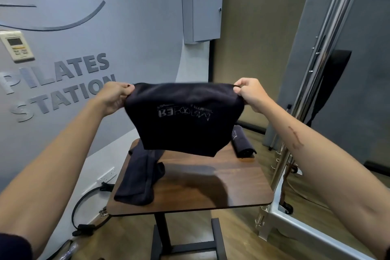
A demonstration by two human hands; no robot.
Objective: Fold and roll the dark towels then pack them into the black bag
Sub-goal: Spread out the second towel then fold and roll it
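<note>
A dark towel with pale lettering hangs doubled in the air above the wooden table. My left hand pinches its upper left corner and my right hand pinches its upper right corner, stretching the top edge level. Below it, a crumpled dark towel lies on the table's left side and droops over the edge. A rolled dark towel lies at the table's far right corner. No black bag shows in view.
A grey wall with raised letters runs along the left, with a wall controller and a grey metal cabinet. A black ring lies on the floor by the table. Chrome equipment frame stands close on the right.
</note>
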